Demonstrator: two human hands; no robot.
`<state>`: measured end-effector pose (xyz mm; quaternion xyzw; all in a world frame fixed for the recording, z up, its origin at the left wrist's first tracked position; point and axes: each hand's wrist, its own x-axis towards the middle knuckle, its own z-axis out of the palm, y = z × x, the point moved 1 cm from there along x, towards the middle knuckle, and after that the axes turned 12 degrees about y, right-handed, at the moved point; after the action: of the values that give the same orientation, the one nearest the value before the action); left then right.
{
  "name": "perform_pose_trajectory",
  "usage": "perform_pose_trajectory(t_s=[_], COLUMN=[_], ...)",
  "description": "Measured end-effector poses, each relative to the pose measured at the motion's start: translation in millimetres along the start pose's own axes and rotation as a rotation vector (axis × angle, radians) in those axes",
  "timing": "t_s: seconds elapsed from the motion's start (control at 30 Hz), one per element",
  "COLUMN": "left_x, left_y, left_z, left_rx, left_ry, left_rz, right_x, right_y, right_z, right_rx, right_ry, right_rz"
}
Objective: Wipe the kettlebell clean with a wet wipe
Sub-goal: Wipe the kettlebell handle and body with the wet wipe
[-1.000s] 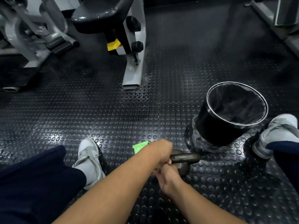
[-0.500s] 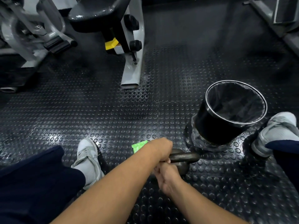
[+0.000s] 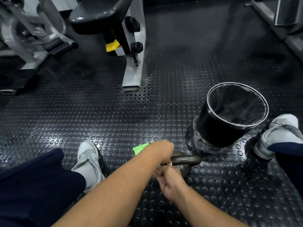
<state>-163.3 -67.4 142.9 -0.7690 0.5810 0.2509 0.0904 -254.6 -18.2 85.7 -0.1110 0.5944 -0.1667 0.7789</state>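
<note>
Kettlebell (image 3: 188, 160) on studded rubber floor (image 3: 114, 120), at 8 o'clock from lined black bin (image 3: 213, 128). Left hand (image 3: 161, 151) clenched round handle from 9 o'clock side. Right hand (image 3: 170, 179) curled against ball at 7 o'clock; contents of grasp not discernible. Green packet (image 3: 140, 148) at 10 o'clock, partly hidden under left hand.

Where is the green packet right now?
Head view, low centre: the green packet lies on the studded floor, partly hidden behind the left hand, between the left shoe and the kettlebell.
</note>
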Motion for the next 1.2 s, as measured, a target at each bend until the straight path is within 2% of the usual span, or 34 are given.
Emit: perform_pose_trajectory(t_s=[0.17,0.3,0.37,0.5,0.73,0.83,1.0,1.2], left_x=[2.2,6.8,8.1,7.8,9.1,13.3,16.8,17.9], left_y=[-0.3,3.3,3.6,0.2,4.5,5.9,-1.8,-3.8], left_z=[0.7,0.9,1.2,5.0,-0.2,0.8,5.2,3.2], left_rx=[0.013,0.041,0.052,0.044,0.064,0.077,0.079,0.075], left_ry=[-0.007,-0.052,-0.049,-0.051,-0.097,-0.114,-0.093,-0.095], left_rz=[0.014,0.004,0.004,0.011,-0.016,-0.012,0.014,0.024], right_x=[4.9,9.0,8.8,9.7,35.7,38.1,8.2,18.8], right_y=[-11.9,-7.3,-0.3,9.9,13.0,22.3,10.4,-1.1], right_z=[0.3,-9.0,-9.6,-16.0,-17.1,-12.4,-5.1,-5.8], right_rx=[-0.127,-0.237,-0.197,-0.205,-0.545,-0.467,-0.031,-0.082], right_ry=[0.102,0.008,-0.048,-0.051,0.023,0.056,-0.061,0.02], right_rz=[-0.036,-0.05,-0.033,-0.072,-0.179,-0.172,-0.047,0.005])
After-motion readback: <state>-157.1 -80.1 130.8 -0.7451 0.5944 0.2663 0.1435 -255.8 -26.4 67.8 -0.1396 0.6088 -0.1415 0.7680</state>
